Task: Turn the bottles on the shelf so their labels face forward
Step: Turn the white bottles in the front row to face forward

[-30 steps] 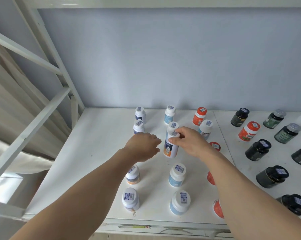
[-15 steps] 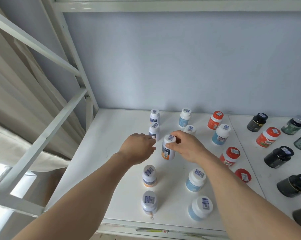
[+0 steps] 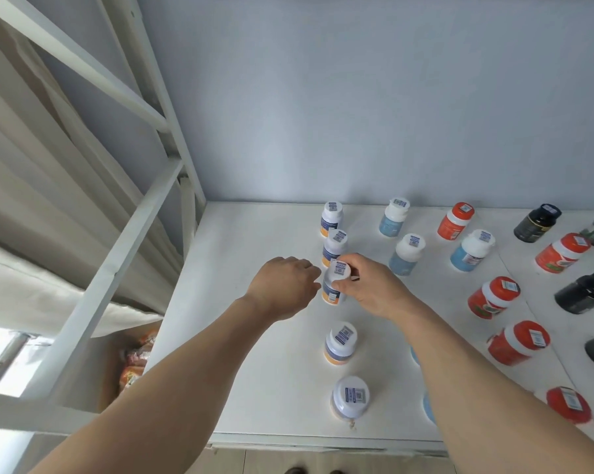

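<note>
The white bottle in the person's grip looks like a small, rigid plastic pill bottle — light enough, I'd judge, to spin with fingertips alone, and smooth enough that it could slip or tip if pinched only at the very top. The sensible hold is around the cap and shoulder, which is where the right hand has it: thumb and fingers are wrapped about the upper part from the right side. It has a white cap with a small barcode sticker on top and a label with blue and orange bands lower down; which way that label faces I can't quite say from here. It sits about midway back in the leftmost column on the white shelf; whether it rests on the board or is lifted I cannot tell.

The left hand is just beside the bottle on its left, fingers curled loosely inward; whether the fingertips actually touch it I cannot tell.

Behind it stand two similar white bottles, in front two more — all upright. To the right come pale blue bottles, then red-capped bottles, then dark bottles near the right edge.
</note>
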